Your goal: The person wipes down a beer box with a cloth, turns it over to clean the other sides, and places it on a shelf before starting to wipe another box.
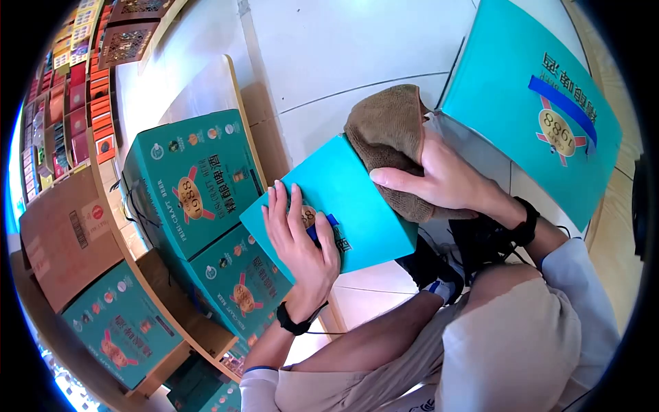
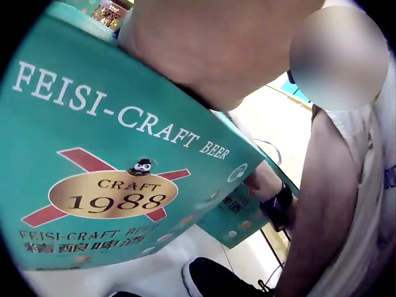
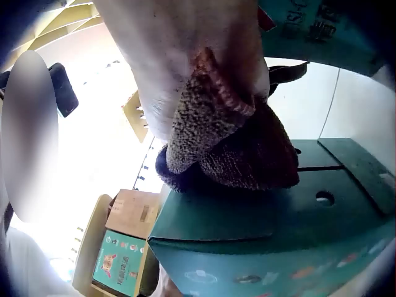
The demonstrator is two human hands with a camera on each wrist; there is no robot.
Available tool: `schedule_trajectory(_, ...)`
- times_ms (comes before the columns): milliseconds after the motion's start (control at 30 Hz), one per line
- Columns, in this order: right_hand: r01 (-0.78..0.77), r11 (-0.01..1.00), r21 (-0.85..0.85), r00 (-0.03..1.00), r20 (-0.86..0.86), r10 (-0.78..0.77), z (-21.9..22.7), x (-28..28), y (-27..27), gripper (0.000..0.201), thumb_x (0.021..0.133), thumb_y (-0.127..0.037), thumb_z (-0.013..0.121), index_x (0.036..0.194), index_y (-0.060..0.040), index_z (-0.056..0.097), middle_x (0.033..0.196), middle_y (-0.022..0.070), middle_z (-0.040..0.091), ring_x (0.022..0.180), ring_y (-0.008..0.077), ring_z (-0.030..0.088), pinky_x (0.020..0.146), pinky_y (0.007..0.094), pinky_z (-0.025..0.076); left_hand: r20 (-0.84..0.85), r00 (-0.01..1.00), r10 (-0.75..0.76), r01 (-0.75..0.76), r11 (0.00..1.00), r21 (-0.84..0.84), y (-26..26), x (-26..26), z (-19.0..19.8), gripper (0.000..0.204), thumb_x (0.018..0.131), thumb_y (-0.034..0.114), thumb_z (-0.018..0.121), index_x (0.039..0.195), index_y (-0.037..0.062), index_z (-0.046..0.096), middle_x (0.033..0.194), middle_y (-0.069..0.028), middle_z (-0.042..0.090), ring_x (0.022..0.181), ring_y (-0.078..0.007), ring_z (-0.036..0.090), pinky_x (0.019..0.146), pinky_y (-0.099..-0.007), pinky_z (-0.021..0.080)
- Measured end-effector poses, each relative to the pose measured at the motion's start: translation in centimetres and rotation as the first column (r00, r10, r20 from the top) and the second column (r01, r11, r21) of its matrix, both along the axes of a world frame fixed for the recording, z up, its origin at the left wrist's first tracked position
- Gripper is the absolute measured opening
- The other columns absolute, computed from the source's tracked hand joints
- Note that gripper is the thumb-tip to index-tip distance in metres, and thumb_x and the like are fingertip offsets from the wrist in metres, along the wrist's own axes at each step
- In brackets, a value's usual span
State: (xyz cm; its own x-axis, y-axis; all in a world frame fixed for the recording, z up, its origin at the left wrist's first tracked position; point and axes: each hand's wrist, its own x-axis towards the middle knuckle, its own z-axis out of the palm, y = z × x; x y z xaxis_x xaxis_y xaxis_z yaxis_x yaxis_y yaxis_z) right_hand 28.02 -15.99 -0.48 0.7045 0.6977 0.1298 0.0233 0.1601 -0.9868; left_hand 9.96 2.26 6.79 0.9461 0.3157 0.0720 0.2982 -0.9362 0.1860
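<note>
A teal beer carton (image 1: 343, 199) with a gold "1988" label is held tilted above the floor. My left hand (image 1: 298, 237) lies flat on its printed face, fingers straight, steadying it; the left wrist view shows that face of the teal beer carton (image 2: 111, 185) close up. My right hand (image 1: 439, 180) grips a brown towel (image 1: 390, 141) and presses it on the carton's far upper edge. In the right wrist view the brown towel (image 3: 238, 145) is bunched in my right hand (image 3: 192, 68) on the teal beer carton's top panel (image 3: 291, 210).
Several matching teal cartons (image 1: 195, 185) stand stacked on wooden shelves (image 1: 147, 268) at left, with a brown cardboard box (image 1: 65, 233) beside them. Another large teal carton (image 1: 542, 103) leans at upper right. White tiled floor (image 1: 336, 55) lies beyond. My knees (image 1: 508, 329) are below.
</note>
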Motion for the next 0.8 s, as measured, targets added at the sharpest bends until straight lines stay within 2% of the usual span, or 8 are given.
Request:
schedule_trajectory(67,-0.036,0.997,-0.073,0.984,0.174,0.049,-0.6,0.1,0.0,0.053,0.097,-0.036,0.074,0.128,0.0056,0.063,0.12,0.0233,0.069,0.11,0.0389,0.066,0.099,0.0437,0.051,0.004,1.0,0.01,-0.01,1.0,-0.029,-0.1,0.1,-0.1,0.055,0.1,0.016,0.06,0.152,-0.0018,0.049,0.163,-0.0244,0.04,0.155,-0.0403,0.033,0.126,-0.0607,0.019)
schedule_trajectory(100,-0.059,0.996,-0.067,0.992,0.104,0.066,-0.5,0.0,0.0,0.052,0.098,-0.036,0.072,0.127,0.0063,0.063,0.12,0.0253,0.068,0.109,0.0442,0.063,0.098,0.0458,0.05,-0.028,1.0,0.004,-0.004,1.0,-0.011,0.0,0.0,0.3,0.056,0.1,0.016,0.06,0.152,-0.0016,0.049,0.163,-0.0247,0.039,0.155,-0.0404,0.033,0.126,-0.0616,0.015)
schedule_trajectory(167,-0.076,0.994,-0.076,0.987,0.133,0.085,-0.5,0.2,0.0,0.05,0.099,-0.034,0.071,0.126,0.0064,0.063,0.12,0.0253,0.068,0.108,0.0439,0.064,0.098,0.0461,0.051,-0.024,1.0,0.001,-0.002,1.0,-0.019,0.2,-0.2,0.1,0.056,0.1,0.017,0.06,0.151,-0.0011,0.049,0.162,-0.0253,0.04,0.154,-0.041,0.034,0.127,-0.0631,0.006)
schedule_trajectory(333,-0.068,0.994,-0.085,0.976,0.201,0.084,-0.1,0.4,-0.1,0.042,0.102,-0.028,0.068,0.125,0.0064,0.064,0.119,0.0248,0.069,0.108,0.0432,0.065,0.096,0.0466,0.051,-0.055,0.998,-0.028,0.027,0.999,-0.017,1.0,0.5,1.2,0.048,0.102,0.015,0.059,0.146,-0.0022,0.053,0.158,-0.0243,0.045,0.152,-0.0397,0.038,0.128,-0.0601,0.009)
schedule_trajectory(400,-0.058,0.995,-0.078,0.978,0.195,0.073,-0.2,0.2,-0.2,0.038,0.102,-0.026,0.068,0.122,0.0064,0.066,0.116,0.0231,0.071,0.107,0.042,0.066,0.096,0.0461,0.052,-0.065,0.997,-0.05,0.051,0.999,0.013,1.9,0.8,1.6,0.053,0.095,0.015,0.065,0.144,-0.0013,0.056,0.154,-0.0246,0.048,0.149,-0.0421,0.041,0.126,-0.0641,0.014)
schedule_trajectory(600,0.11,0.993,0.035,0.97,0.213,-0.115,0.1,-0.1,0.3,0.032,0.099,-0.023,0.071,0.115,0.0046,0.071,0.108,0.0204,0.074,0.1,0.0409,0.069,0.091,0.0445,0.054,-0.016,0.988,-0.151,0.151,0.988,0.011,2.6,1.8,1.6,0.066,0.095,0.025,0.066,0.152,-0.0013,0.048,0.159,-0.0258,0.044,0.152,-0.0436,0.037,0.125,-0.0643,0.018)
schedule_trajectory(700,0.099,0.994,0.037,0.947,0.302,-0.105,0.7,-0.2,1.1,0.03,0.099,-0.023,0.072,0.114,0.0031,0.072,0.107,0.0201,0.074,0.094,0.0406,0.07,0.085,0.0443,0.056,-0.014,0.981,-0.194,0.194,0.981,0.026,2.7,2.0,1.0,0.071,0.097,0.032,0.062,0.156,-0.0033,0.042,0.163,-0.0272,0.039,0.154,-0.0445,0.033,0.126,-0.0642,0.016)
schedule_trajectory(800,0.098,0.995,0.015,0.961,0.258,-0.098,0.1,-0.7,2.0,0.029,0.098,-0.022,0.072,0.113,0.0023,0.072,0.106,0.0197,0.074,0.09,0.0405,0.071,0.081,0.0448,0.057,-0.008,0.981,-0.192,0.192,0.981,0.014,2.7,2.0,0.0,0.073,0.098,0.032,0.062,0.156,-0.005,0.041,0.163,-0.0279,0.038,0.155,-0.0445,0.032,0.126,-0.0636,0.016)
